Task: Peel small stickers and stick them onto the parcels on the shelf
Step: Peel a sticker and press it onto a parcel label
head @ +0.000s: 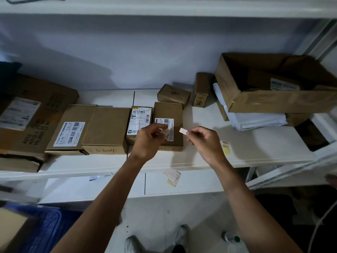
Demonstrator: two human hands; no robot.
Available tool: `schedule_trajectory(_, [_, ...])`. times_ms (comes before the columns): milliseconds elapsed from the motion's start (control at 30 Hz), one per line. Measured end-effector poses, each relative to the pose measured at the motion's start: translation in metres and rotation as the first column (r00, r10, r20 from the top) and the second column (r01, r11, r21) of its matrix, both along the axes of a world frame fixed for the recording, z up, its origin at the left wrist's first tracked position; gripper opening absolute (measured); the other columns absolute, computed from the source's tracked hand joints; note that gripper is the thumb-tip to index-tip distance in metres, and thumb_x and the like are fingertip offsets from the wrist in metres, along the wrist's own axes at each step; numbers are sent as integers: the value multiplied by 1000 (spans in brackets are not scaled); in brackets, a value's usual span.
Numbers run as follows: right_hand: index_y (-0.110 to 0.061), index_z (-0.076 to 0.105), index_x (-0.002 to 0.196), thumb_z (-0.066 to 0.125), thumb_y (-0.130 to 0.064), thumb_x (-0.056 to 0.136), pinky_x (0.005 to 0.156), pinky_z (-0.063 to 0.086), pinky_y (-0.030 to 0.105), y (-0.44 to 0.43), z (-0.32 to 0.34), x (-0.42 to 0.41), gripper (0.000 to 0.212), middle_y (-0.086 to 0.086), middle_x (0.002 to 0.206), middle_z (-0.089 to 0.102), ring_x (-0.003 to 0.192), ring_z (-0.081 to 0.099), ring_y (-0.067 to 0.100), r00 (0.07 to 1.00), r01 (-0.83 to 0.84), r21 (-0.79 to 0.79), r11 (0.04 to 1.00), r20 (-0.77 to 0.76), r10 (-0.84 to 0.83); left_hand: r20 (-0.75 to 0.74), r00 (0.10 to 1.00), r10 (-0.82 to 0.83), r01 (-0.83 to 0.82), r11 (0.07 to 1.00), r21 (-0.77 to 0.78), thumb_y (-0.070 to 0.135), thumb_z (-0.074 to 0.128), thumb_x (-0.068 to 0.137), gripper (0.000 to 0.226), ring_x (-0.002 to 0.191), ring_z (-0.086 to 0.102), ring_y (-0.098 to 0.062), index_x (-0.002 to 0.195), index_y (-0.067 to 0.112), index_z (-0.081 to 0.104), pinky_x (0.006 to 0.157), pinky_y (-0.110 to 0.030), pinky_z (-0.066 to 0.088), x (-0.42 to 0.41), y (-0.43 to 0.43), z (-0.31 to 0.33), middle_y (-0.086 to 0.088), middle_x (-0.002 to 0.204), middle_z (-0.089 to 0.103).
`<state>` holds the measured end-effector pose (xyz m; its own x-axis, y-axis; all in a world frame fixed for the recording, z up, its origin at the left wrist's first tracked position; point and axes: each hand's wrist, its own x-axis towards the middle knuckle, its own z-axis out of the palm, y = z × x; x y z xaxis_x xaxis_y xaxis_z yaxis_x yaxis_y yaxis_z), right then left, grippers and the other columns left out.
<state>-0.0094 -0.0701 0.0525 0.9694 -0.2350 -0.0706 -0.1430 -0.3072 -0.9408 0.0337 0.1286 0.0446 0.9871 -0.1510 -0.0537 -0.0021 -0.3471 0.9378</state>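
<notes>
Right hand [204, 141] pinches sticker [182, 131] by one end. Thin, light, bendy, sticky: hold edge only. Left hand [148, 141] fingers pinch paper bit [165, 133].

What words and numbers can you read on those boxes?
"12V4A-5525": white label on the flat carton.
"A012", "WL2001": big carton, left.
"1-3-1004": handwritten on the plain carton, front face.
Small sticker in the right hand, other labels: too small or blurred.

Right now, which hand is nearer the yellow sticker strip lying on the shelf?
Right. The right hand hovers just left of the yellow sticker strip, pinching a small sticker; the left hand is farther left, over the labelled parcel.
</notes>
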Motion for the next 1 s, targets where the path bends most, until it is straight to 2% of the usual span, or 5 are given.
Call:
schedule_trajectory(100, [-12,77,83,69,-16,89,78,56,43,-6,-5,4,11,4,71,74,69,65,18,998,15,90,996,-64,-10,-4,998,55,-55,998,-13,-2,60,90,28,84,72,-23,97,21,74,74,-37,60,-1,-1,-7,-7,95,74])
schedule_trajectory(300, [3,75,93,65,-7,94,59,51,17,-9,-7,13,14,9,71,70,58,59,12,988,-14,148,989,-151,37,-103,993,61,-69,995,-75,1,57,95,11,66,63,-23,99,11,54,53,-23,52,-24,-8,-21,-8,85,65])
schedule_trajectory(567, [7,73,98,63,-8,96,56,50,14,-8,-15,19,19,14,78,69,62,59,13,974,-63,123,990,-207,87,-160,987,-18,37,993,116,11,42,92,30,70,56,-24,73,19,64,59,-30,40,-38,-18,-32,-5,76,67])
schedule_trajectory(733, [6,74,98,63,-9,96,57,48,17,-11,-20,17,19,14,77,69,61,57,13,972,-48,139,989,-222,79,133,986,-100,39,917,397,5,51,93,18,88,65,-32,103,11,65,72,-33,49,-38,-17,-51,-9,101,72])
schedule_trajectory(1000, [5,73,93,64,-12,94,63,48,24,-12,-25,18,19,12,74,71,63,58,15,969,-44,150,988,-236,79,433,891,-137,-153,807,571,17,76,80,15,77,59,-29,84,13,63,64,-36,44,-37,-9,-75,-4,81,64])
